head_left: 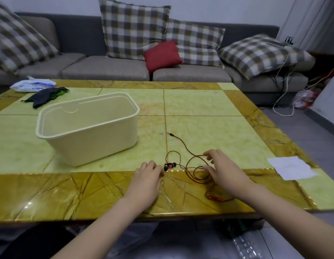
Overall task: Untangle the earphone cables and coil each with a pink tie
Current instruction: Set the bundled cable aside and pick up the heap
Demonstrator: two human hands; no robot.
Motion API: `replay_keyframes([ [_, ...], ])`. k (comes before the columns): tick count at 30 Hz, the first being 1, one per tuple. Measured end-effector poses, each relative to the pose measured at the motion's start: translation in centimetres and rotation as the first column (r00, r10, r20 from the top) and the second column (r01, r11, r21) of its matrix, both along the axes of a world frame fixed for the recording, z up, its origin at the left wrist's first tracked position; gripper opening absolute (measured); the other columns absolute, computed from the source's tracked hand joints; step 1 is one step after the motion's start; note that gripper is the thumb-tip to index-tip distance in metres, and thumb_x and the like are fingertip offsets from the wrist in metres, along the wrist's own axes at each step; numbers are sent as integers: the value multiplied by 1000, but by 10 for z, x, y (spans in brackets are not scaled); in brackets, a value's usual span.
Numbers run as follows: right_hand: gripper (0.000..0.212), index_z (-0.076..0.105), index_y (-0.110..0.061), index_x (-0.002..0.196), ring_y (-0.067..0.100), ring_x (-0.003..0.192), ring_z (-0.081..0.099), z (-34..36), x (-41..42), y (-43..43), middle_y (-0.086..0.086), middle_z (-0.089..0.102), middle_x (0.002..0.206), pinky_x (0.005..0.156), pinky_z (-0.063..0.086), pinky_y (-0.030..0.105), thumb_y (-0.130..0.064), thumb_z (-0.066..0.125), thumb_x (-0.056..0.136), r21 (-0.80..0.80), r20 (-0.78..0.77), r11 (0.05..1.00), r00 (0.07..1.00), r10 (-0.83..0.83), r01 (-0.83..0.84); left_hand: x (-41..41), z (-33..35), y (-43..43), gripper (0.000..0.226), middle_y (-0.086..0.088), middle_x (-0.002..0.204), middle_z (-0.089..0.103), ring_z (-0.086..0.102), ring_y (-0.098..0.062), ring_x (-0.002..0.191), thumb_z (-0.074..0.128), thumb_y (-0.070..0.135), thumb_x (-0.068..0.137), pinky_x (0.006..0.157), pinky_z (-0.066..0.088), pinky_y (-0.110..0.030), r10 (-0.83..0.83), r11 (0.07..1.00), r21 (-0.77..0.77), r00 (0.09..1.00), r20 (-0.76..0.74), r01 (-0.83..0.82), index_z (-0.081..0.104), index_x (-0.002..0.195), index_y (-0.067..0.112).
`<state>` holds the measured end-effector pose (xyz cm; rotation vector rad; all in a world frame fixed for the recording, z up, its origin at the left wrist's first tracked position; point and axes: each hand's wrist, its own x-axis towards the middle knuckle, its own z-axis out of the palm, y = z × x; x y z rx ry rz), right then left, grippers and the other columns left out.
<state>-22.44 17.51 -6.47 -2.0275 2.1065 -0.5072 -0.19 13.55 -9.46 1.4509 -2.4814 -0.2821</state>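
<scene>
A red earphone cable [188,161] lies in loose loops near the table's front edge. Its jack plug [170,134] points away toward the table's middle. The two red-and-black earbuds [169,166] lie side by side. My left hand [146,181] rests on the table with curled fingertips pinching the cable right beside the earbuds. My right hand [223,170] arches over the loops, with its forefinger and thumb tips touching the cable. The red inline remote [217,198] lies under my right wrist.
A cream plastic tub [91,135] stands empty to the left of the cable. A white paper sheet [291,168] lies at the right edge. A dark cloth [44,96] and a white bag [32,85] are at the far left. A sofa with cushions lies beyond.
</scene>
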Motion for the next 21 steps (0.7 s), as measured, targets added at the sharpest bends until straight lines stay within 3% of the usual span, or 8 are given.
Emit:
replay_keyframes([
  [4,21,51,-23,98,12,77,55,7,-5,15,-9,57,87,58,38,21,-40,38,99,33,-59,999,998,27,-25,-11,7,8,32,7,124,42,34,-14,117,46,35,94,103,27,-31,-9,999,-31,1000,28,10,46,125,27],
  [6,25,53,-23,96,12,79,56,7,-9,21,-8,60,86,62,41,23,-42,38,98,167,-47,982,994,96,-87,-22,12,16,31,8,123,42,34,-11,116,44,41,94,103,25,-29,-53,998,-27,999,-4,53,47,122,28],
  [8,22,58,-23,102,11,89,57,4,-13,25,-6,61,100,75,43,24,-40,47,96,264,0,952,987,163,-157,-35,15,25,32,10,121,45,33,-10,117,42,48,93,103,24,-29,-89,996,23,996,-17,89,50,118,29],
  [11,20,63,-20,106,10,97,54,-3,-18,27,-4,55,106,89,43,22,-26,64,87,299,49,926,973,225,-229,-58,14,38,42,6,122,47,32,-15,121,42,60,89,104,22,-36,-149,981,132,987,58,140,54,114,28],
  [16,9,65,-18,93,9,84,47,-5,-14,31,-10,43,89,72,34,21,-18,65,84,266,7,946,982,191,-186,-86,12,45,28,2,115,50,35,-18,115,54,49,87,98,26,-37,-132,971,201,991,8,128,58,103,26],
  [21,6,64,-20,93,14,87,52,0,-16,31,-7,45,95,70,37,24,-21,60,88,191,-65,978,993,100,-86,-92,14,43,15,3,98,61,43,-21,106,56,33,91,97,32,-37,-128,943,299,989,-73,144,61,94,20],
])
